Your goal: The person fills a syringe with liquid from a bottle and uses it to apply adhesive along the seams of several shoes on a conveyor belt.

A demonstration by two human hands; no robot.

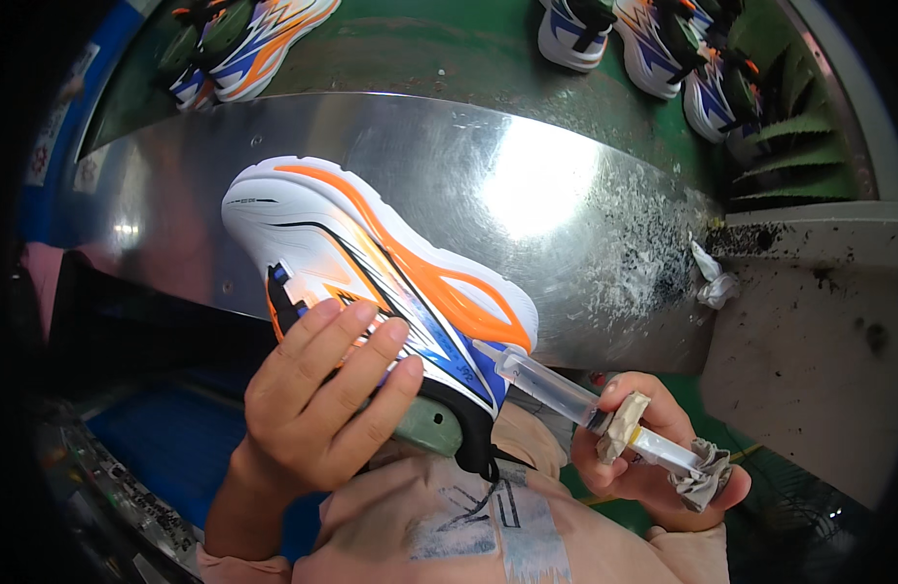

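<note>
My left hand (317, 404) grips a running shoe (371, 258) from its upper side, turned sole up. The shoe is white with an orange sole pattern and blue and black side panels. A grey-green shoe last (427, 428) shows inside its opening. My right hand (653, 453) holds a clear plastic syringe (551, 384) wrapped with tape at the flange. The syringe tip touches the shoe at the sole edge near the heel end.
A curved shiny metal plate (527, 185) lies behind the shoe, flecked with white glue bits at its right. More shoes of the same colours ride a green conveyor (420, 49) at the top left (244, 44) and top right (653, 39). A crumpled white rag (714, 282) sits at the right.
</note>
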